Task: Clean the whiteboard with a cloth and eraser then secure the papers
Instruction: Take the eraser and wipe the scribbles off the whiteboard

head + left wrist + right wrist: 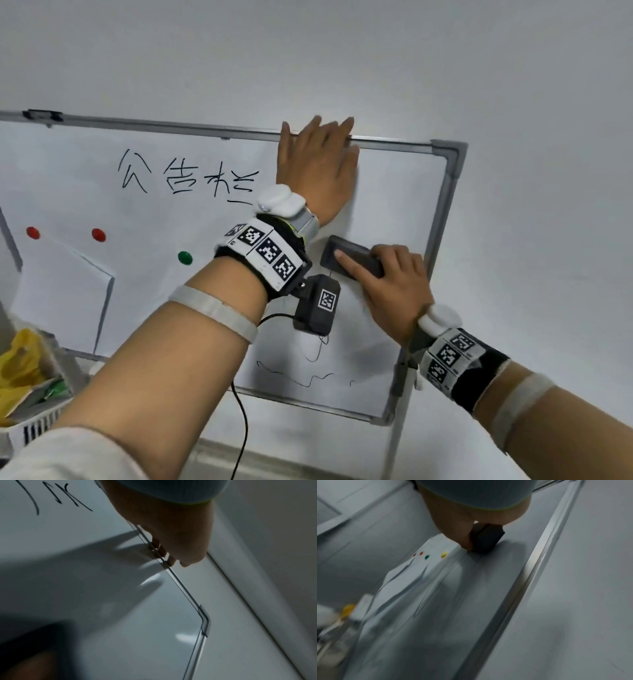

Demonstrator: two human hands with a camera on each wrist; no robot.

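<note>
The whiteboard (394,192) stands against a grey wall, with black characters (185,174) near its top and loose scribbles (308,373) low down. My left hand (318,144) lies on the upper board, its fingers hooked over the top frame (181,585). My right hand (370,267) grips a dark eraser (359,257) and holds it against the board, index finger stretched along its back. The right wrist view shows the eraser (488,539) flat on the surface. White papers (61,284) hang at the left under two red magnets (98,235) and a green magnet (185,257). No cloth is in view.
A white basket (30,428) holding a yellow bag (20,359) sits at the lower left. A black cable (239,411) hangs from my left wrist camera. The board's stand leg (397,428) runs down at the right. A yellow magnet (443,554) shows in the right wrist view.
</note>
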